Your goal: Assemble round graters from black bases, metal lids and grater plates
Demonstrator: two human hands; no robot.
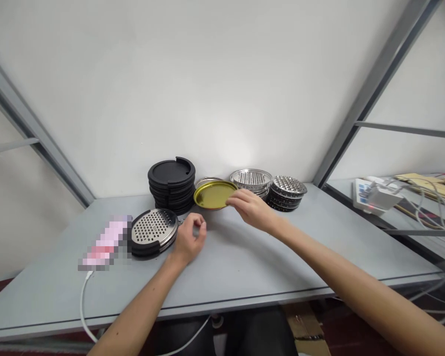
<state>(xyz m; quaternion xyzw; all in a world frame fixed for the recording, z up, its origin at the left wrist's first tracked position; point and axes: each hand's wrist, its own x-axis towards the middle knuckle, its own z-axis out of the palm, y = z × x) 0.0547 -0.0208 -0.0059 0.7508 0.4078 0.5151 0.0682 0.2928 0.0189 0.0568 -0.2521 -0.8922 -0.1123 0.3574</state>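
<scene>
My right hand (249,206) pinches the right edge of a round gold lid (214,195), which is lifted above the table and slightly tilted. With curled fingers, my left hand (191,236) rests near the table, just right of a stack with a perforated metal grater disc (155,226) set in a black rim. Whether anything small is inside the left hand is hidden. Behind it rises a stack of black plastic rings (171,184). Partly covered by the gold lid is another silver round piece (206,180).
Against the wall stand a stack of shiny grater discs (251,179) and, to its right, a stack of coarse grater discs (289,186). A blurred-out phone (109,242) with a white cable lies at the left. A power strip (374,195) with cables sits beyond the right frame post.
</scene>
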